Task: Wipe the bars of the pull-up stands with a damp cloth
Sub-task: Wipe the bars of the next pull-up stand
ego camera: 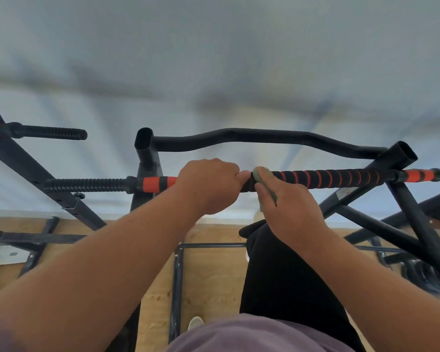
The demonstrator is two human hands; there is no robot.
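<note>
A person's left hand (208, 185) curls round the horizontal black foam-padded pull-up bar with orange spiral stripes (328, 178), gripping it just beside the right hand (288, 212). The right hand presses a small grey-green cloth (261, 175) against the bar, fingers wrapped over both, with an edge of cloth showing under the thumb. The bar runs across the middle of the view between two black steel uprights (148, 158), solid orange bands at each end and ribbed black grips beyond. Behind it sits a curved black metal bar (264, 138); below lies a wooden floor (214, 275).
</note>
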